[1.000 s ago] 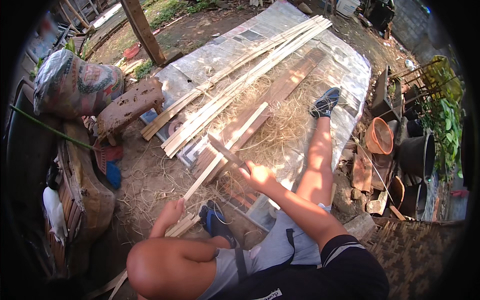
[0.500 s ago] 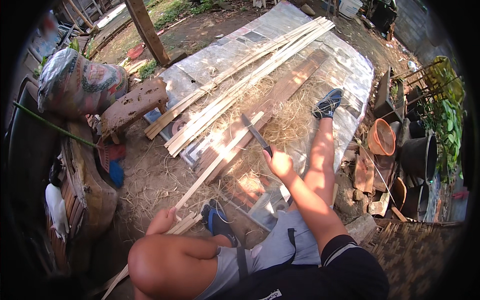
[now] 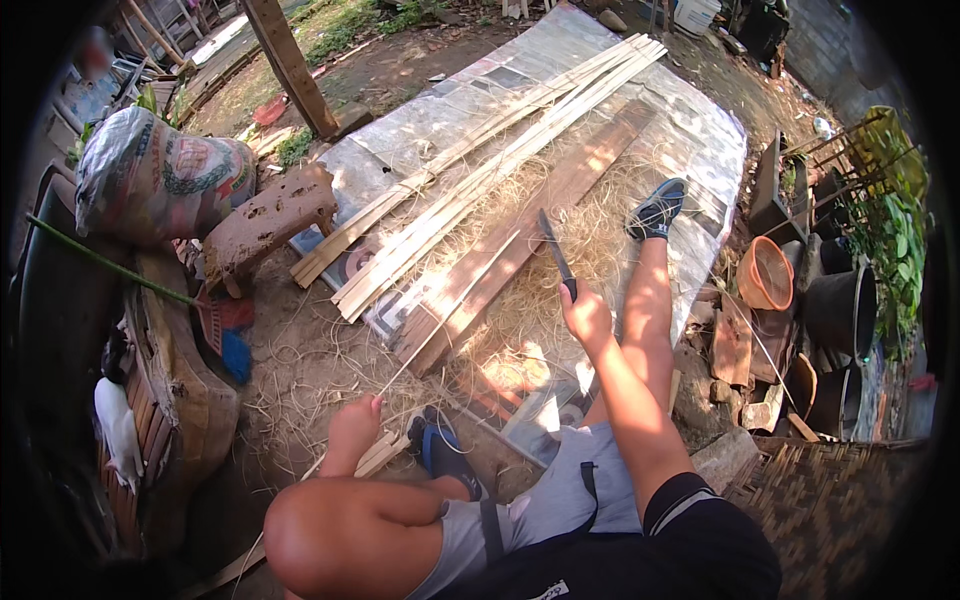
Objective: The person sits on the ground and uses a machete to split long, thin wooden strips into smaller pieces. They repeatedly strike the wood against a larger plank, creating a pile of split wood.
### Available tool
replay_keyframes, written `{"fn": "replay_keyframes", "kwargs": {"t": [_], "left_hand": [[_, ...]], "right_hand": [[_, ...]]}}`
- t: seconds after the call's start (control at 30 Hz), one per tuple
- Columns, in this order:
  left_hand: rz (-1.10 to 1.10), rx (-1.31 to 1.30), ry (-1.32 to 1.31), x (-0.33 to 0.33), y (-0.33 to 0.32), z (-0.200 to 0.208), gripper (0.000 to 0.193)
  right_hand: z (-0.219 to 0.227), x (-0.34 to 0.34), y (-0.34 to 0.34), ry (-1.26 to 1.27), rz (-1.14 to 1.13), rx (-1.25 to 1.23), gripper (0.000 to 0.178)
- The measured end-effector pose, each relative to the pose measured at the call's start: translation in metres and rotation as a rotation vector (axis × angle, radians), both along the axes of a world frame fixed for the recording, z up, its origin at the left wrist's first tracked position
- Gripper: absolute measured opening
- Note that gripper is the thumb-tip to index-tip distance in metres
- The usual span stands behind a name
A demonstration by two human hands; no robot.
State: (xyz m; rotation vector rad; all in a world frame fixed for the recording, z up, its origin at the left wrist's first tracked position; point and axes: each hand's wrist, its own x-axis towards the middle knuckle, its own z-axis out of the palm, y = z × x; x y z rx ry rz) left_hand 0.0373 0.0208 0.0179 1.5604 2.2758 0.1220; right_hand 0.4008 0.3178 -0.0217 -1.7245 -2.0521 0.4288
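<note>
My left hand (image 3: pixel 354 432), by my bent left knee, is closed around a long pale wooden strip (image 3: pixel 452 311). The strip shows its thin edge and slants up and away over a dark brown plank (image 3: pixel 560 196). In my right hand (image 3: pixel 588 316) is the dark handle of a knife (image 3: pixel 556 246). Its blade points up and away, just right of the strip's far end and apart from it. Curly pale shavings (image 3: pixel 575 250) lie around the plank and under the blade. A bundle of long pale strips (image 3: pixel 500 165) rests to the plank's left.
A light sheet (image 3: pixel 690 130) covers the ground beneath the wood. To the left are a filled sack (image 3: pixel 165 175), a worn wooden block (image 3: pixel 270 220) and a white animal (image 3: pixel 120 430). An orange basket (image 3: pixel 764 273) and black pots (image 3: pixel 838 310) stand at right.
The knife has moved right, away from the strip, with its blade turned more upright. The strip has rolled from its broad face to its thin edge, and my left hand has shifted slightly right.
</note>
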Motion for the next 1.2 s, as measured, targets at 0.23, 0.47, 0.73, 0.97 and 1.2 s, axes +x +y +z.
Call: {"fn": "replay_keyframes", "kwargs": {"t": [0.23,0.47,0.73,0.97,1.2], "left_hand": [[0.07,-0.022,-0.231,0.004,0.017,-0.017,0.05],[0.069,0.02,-0.283,0.003,0.006,-0.003,0.05],[0.108,-0.03,-0.328,-0.017,-0.048,-0.016,0.05],[0.19,-0.222,-0.318,-0.031,-0.073,0.015,0.051],[0.273,-0.288,-0.275,-0.045,-0.089,0.022,0.054]], "right_hand": [[0.054,-0.082,-0.115,-0.194,0.812,-0.439,0.053],[0.034,-0.075,-0.071,-0.241,0.679,-0.289,0.058],[0.025,-0.053,-0.035,-0.19,0.466,-0.203,0.053],[0.009,-0.027,-0.006,-0.195,0.354,-0.034,0.05],[-0.003,-0.036,-0.043,-0.155,0.341,-0.151,0.048]]}}
